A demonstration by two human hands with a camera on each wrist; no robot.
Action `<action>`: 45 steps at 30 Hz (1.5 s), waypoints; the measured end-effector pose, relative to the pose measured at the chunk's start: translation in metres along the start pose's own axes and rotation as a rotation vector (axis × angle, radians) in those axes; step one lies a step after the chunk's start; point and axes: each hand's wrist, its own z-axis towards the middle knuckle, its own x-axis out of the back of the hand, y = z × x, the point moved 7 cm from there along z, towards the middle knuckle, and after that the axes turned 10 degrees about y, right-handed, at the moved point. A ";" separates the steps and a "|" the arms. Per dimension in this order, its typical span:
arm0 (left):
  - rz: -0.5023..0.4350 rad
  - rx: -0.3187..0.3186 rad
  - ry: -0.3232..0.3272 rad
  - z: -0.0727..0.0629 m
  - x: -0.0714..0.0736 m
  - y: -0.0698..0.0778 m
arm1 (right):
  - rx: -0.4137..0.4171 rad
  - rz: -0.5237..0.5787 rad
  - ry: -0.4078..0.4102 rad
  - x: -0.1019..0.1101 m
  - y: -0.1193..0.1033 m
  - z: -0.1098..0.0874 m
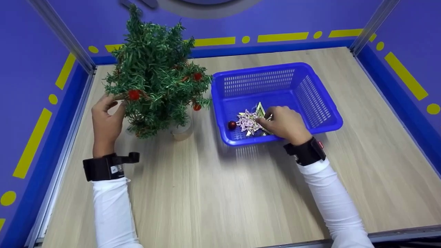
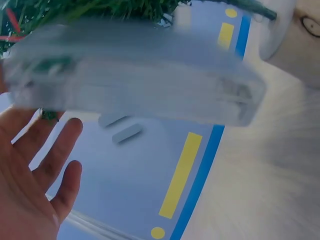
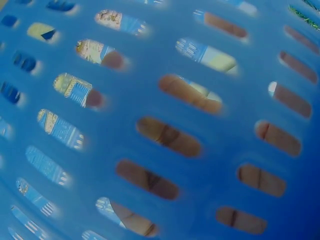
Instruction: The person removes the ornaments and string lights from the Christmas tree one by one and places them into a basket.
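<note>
A small green artificial Christmas tree (image 1: pixel 151 65) with red ornaments stands at the left. At its lower left side, my left hand (image 1: pixel 107 120) has the thumb and index finger closed around a branch tip near a red ball (image 1: pixel 134 94). In the left wrist view the other fingers (image 2: pixel 57 155) spread loosely, and a blurred translucent block (image 2: pixel 135 85) covers the rest. My right hand (image 1: pixel 286 124) reaches into a blue basket (image 1: pixel 320 100), fingers bent among a pink glittery snowflake (image 1: pixel 248 122) and a gold-green star (image 1: pixel 260 110). Basket slats hide its fingertips in the right wrist view.
A dark red ball (image 1: pixel 232 125) lies in the basket's front left corner. The tree's pale round base (image 1: pixel 182 132) stands on the wooden table (image 1: pixel 206 193). Blue panels (image 1: pixel 399 51) with yellow marks wall in the back and sides.
</note>
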 end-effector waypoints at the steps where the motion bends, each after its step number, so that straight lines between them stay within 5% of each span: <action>1: -0.004 -0.001 -0.002 0.000 0.001 0.000 | -0.001 -0.001 -0.002 0.000 0.000 0.000; 6: -0.037 -0.013 -0.026 0.000 0.003 0.002 | 0.003 -0.007 -0.005 0.000 0.000 -0.001; 14: -0.077 -0.027 -0.160 -0.004 0.000 -0.001 | 0.008 -0.008 0.001 -0.001 0.000 -0.002; 26: -0.085 -0.096 -0.174 -0.006 0.003 0.002 | -0.003 -0.006 0.004 -0.001 0.000 -0.001; 34: -0.082 -0.084 -0.200 -0.007 0.004 -0.002 | -0.005 -0.010 0.001 -0.002 -0.001 -0.001; 45: -0.181 -0.117 -0.286 -0.008 0.001 0.004 | -0.012 -0.014 -0.016 -0.003 0.001 -0.001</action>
